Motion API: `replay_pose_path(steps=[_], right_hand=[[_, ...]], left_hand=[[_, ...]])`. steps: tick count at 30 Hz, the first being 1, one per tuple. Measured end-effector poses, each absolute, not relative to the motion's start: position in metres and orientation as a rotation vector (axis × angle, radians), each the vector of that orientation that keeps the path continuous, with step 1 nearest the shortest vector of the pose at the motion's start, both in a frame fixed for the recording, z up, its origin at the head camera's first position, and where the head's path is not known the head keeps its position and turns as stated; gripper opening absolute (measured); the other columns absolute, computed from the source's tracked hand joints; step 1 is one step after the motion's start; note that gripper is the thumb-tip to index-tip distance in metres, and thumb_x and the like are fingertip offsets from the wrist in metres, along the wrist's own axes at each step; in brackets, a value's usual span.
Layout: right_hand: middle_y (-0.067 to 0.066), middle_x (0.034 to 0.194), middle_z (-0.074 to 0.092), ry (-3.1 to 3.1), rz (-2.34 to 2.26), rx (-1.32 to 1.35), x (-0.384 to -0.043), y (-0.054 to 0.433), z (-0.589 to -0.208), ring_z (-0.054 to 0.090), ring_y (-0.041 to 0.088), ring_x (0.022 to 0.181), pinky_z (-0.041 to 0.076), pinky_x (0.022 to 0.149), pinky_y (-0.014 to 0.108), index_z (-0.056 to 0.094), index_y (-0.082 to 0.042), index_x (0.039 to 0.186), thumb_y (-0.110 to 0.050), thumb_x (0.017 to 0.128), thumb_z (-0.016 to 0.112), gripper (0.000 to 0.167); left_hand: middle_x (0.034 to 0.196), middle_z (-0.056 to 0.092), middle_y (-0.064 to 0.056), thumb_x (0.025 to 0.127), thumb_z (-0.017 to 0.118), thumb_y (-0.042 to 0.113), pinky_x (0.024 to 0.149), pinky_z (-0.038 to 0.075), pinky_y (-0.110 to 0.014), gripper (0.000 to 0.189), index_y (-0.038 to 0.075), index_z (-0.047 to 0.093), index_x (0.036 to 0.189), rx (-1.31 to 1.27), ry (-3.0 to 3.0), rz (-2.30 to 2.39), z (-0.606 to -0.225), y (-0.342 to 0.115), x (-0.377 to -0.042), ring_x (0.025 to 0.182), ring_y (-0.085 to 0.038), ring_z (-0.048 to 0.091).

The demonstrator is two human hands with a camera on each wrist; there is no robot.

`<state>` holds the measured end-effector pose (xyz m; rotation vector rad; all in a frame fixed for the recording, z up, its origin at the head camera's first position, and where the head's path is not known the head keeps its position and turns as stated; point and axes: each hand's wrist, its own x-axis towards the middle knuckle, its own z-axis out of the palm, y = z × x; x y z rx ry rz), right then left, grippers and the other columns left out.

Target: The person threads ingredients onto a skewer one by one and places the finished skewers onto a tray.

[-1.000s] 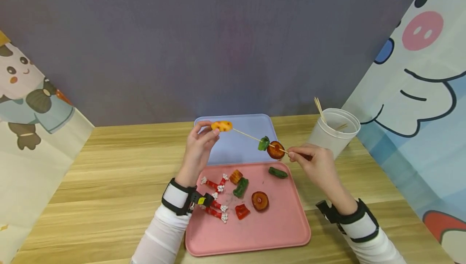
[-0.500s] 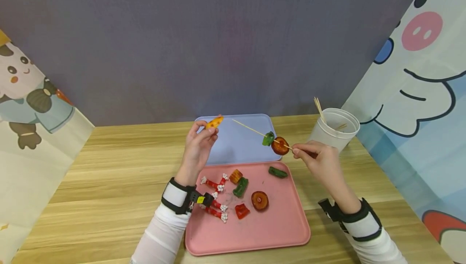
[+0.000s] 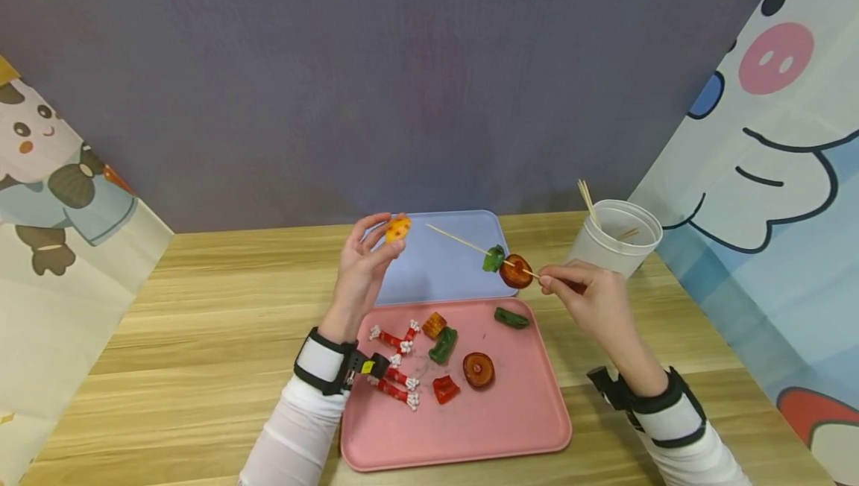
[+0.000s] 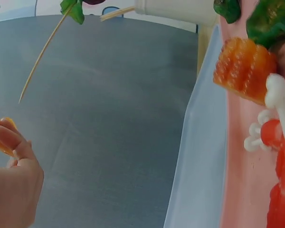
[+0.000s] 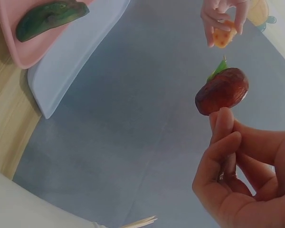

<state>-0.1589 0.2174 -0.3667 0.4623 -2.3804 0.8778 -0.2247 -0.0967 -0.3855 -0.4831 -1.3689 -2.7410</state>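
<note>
My left hand (image 3: 359, 270) pinches a yellow-orange food piece with red spots (image 3: 398, 229) between thumb and fingers, above the blue tray (image 3: 436, 270). Opposite it, my right hand (image 3: 590, 298) grips the rear end of a thin wooden skewer (image 3: 458, 238). On that skewer, a brown mushroom cap (image 3: 516, 271) sits close to my right fingertips, and a green pepper piece (image 3: 493, 258) comes just after it. The bare skewer tip points left at the spotted piece, with a gap between. In the right wrist view the mushroom cap (image 5: 222, 91) covers most of the skewer.
On the pink tray (image 3: 503, 434) lie a corn chunk (image 3: 434, 324), green pepper pieces (image 3: 443, 345), another mushroom cap (image 3: 479, 371), a red pepper piece (image 3: 446, 389) and several red pieces with white knobbed ends (image 3: 396, 393). A white bucket (image 3: 614, 240) at right holds skewers.
The spotted piece was at the skewer's tip a second ago; now they are apart. My right hand drew the skewer rightward, and my left fingers turned the piece.
</note>
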Motion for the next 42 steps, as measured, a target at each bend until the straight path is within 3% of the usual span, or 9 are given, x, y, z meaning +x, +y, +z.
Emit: replay_pose_path(steps=[7, 23, 42], right_hand=[[-0.001, 0.069, 0.068, -2.399, 0.869, 0.483, -0.155, 0.2137, -0.3653, 0.059, 0.003, 0.061, 0.043, 0.052, 0.01, 0.076, -0.005, 0.084, 0.001, 0.075, 0.076, 0.011], [-0.002, 0.069, 0.067, -2.417, 0.881, 0.512, -0.1528, 0.21, -0.3659, 0.057, 0.002, 0.06, 0.041, 0.05, 0.011, 0.076, -0.006, 0.084, 0.002, 0.074, 0.076, 0.013], [-0.002, 0.069, 0.067, -2.415, 0.881, 0.532, -0.1517, 0.2085, -0.3665, 0.057, 0.002, 0.06, 0.041, 0.049, 0.011, 0.076, -0.005, 0.084, 0.004, 0.073, 0.076, 0.014]], left_hand=[[0.112, 0.062, -0.007, 0.086, 0.054, -0.016, 0.079, 0.053, -0.02, 0.032, 0.003, 0.06, 0.11, -0.438, -1.384, -2.72, -0.386, -0.0957, -0.2249, 0.101, -0.017, 0.059], [0.109, 0.062, -0.008, 0.076, 0.065, -0.019, 0.08, 0.055, -0.023, 0.038, -0.007, 0.058, 0.111, -0.445, -1.615, -2.521, -0.3825, -0.0971, -0.2229, 0.091, -0.018, 0.062], [0.111, 0.063, -0.011, 0.075, 0.066, -0.019, 0.079, 0.056, -0.026, 0.039, -0.011, 0.059, 0.112, -0.483, -1.564, -2.547, -0.3802, -0.0956, -0.2211, 0.092, -0.019, 0.065]])
